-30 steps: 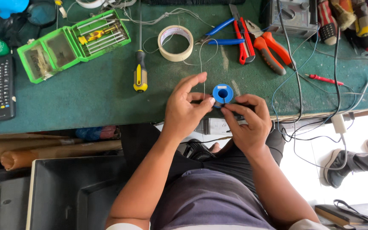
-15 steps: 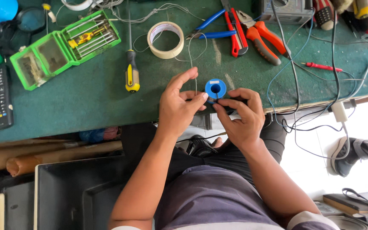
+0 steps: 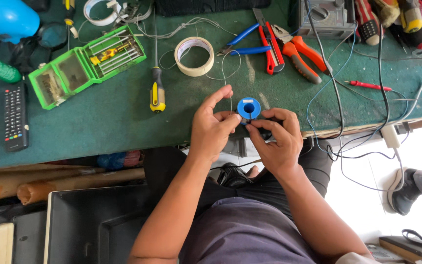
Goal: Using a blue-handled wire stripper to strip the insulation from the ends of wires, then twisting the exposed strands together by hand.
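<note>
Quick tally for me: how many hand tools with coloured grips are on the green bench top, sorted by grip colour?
Blue-handled pliers: 1
Red-handled cutters: 1
Orange-handled pliers: 1
Yellow-and-black screwdriver: 1
Total: 4
Tools at the top right edge are cut off and not counted.

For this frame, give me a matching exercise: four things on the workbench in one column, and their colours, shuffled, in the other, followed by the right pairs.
Things:
1. small spool held between the left hand and right hand
2. open tool case
3. remote control
4. roll of tape

Colours:
A. black
B. cream
C. blue
D. bright green

Pairs: 1-C, 2-D, 3-A, 4-B
</note>
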